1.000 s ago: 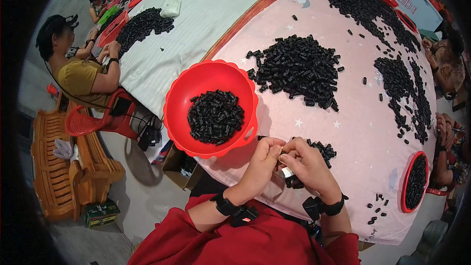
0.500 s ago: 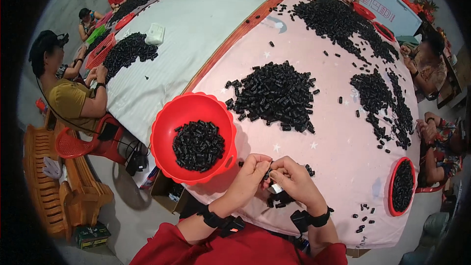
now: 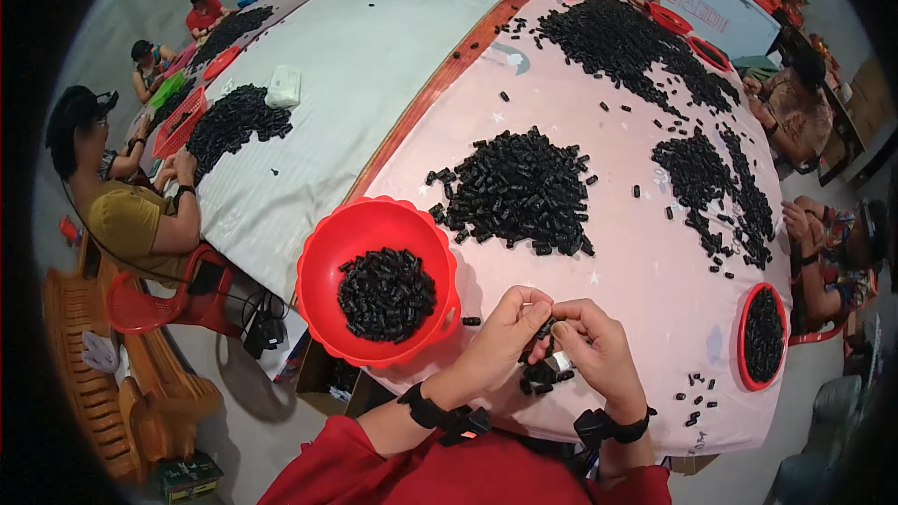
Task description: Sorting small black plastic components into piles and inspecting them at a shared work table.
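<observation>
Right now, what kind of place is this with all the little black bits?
Probably a hand-assembly workshop. Heaps of small black parts cover long cloth-covered tables, red bowls hold more, and seated workers handle them.

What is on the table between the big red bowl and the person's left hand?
In the head view, one small black piece lies alone on the pink cloth, between the red bowl and the left hand.

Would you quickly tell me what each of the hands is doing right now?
Left hand: fingers pinched on a small black piece.
Right hand: fingers closed on the same small black piece, with something small and white lower in the hand.
</observation>
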Motion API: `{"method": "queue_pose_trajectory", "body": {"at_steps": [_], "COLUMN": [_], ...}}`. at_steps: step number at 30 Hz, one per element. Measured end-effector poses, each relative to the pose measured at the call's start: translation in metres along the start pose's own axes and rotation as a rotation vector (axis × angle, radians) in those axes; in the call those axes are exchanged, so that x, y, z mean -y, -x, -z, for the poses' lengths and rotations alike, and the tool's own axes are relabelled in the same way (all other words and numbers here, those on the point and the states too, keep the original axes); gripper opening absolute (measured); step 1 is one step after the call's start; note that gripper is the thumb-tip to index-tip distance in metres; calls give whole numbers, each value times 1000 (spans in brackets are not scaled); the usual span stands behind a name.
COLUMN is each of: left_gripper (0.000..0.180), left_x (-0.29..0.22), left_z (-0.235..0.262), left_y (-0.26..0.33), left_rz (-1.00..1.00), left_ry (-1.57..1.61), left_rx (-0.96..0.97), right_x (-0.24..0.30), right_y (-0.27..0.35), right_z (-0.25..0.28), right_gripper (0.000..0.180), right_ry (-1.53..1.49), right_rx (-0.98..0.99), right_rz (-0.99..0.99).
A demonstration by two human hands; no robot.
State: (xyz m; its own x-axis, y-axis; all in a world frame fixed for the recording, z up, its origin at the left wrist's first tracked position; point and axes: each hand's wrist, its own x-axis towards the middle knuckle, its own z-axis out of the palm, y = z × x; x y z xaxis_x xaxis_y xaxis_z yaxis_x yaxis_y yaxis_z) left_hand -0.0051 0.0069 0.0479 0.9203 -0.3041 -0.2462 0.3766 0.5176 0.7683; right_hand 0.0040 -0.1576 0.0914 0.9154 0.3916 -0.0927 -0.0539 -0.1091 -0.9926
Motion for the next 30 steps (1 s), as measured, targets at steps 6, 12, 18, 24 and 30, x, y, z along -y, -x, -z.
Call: {"method": "queue_pose_trajectory", "body": {"at_steps": [6,12,18,24,30], "left_gripper": [27,29,32,29,28], "left_x": [9,23,20,30,41], "left_z": [6,10,9,21,35], "left_y": [7,13,22,24,19], "left_rz": [184,273,203,175,152], "left_ry": [57,128,207,218,247], "left_rx": [26,91,110,150,153], "right_x": [-15,-29,-36,-39,-46], "right_y": [19,34,39,44,43], "right_z": [-8,-13,-20,-24,-32], "right_gripper": [12,9,11,12,9], "right_ry": [39,-194,-194,-184,-149], "right_rx": [-53,-60,-256,-283,-187], "right_rz": [-16,-119,-159,-155,-108]}}
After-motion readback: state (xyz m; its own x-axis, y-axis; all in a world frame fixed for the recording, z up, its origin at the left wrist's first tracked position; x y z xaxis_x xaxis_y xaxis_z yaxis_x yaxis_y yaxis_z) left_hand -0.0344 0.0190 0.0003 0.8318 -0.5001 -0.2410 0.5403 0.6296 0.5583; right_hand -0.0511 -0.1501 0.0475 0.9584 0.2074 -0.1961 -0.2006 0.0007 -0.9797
